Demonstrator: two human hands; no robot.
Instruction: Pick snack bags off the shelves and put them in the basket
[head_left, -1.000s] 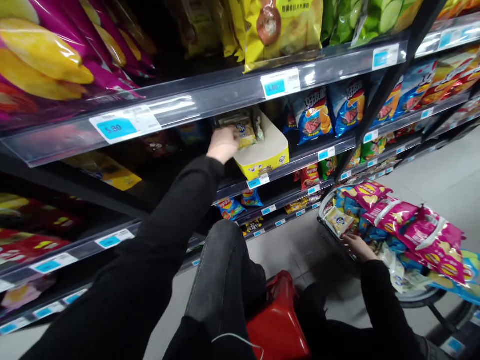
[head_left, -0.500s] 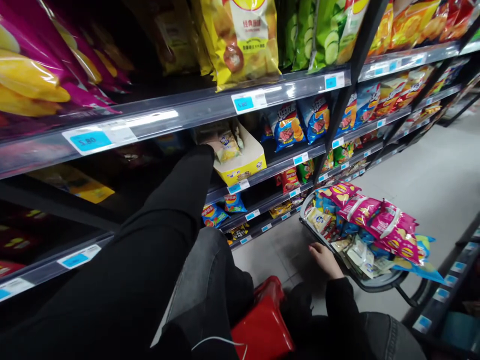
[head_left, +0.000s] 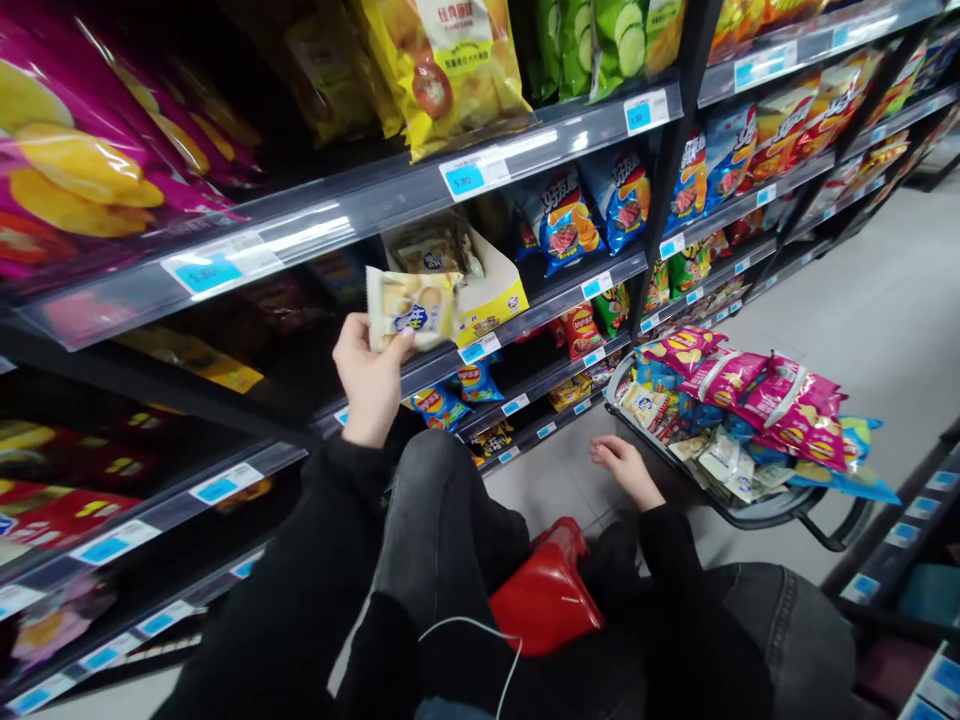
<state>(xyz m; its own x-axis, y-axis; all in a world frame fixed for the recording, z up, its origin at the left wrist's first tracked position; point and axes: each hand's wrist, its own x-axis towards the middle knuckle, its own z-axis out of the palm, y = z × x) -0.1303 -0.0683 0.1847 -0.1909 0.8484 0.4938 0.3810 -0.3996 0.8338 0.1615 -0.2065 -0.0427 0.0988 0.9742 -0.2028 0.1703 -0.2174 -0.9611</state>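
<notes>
My left hand is closed on a small cream-coloured snack packet with a blue logo, thumb across its lower front. It holds the packet just in front of a yellow-and-white display box on the shelf. More packets of this kind lie inside that box. My right hand hangs in the air over the floor, left of the loaded basket. Its fingers are loosely bent and nothing shows in them. Pink chip bags are heaped on top in the basket, with cream packets beside them.
A shelf rail with price tags runs above my left hand. Bags of chips fill shelves along the left. Between my legs stands a red plastic object, with a white cable near it. Another shelf edge borders the right.
My left hand, hidden inside the shelf before, has come out toward me with a snack packet in it. My right hand has shifted slightly left and up in view.
</notes>
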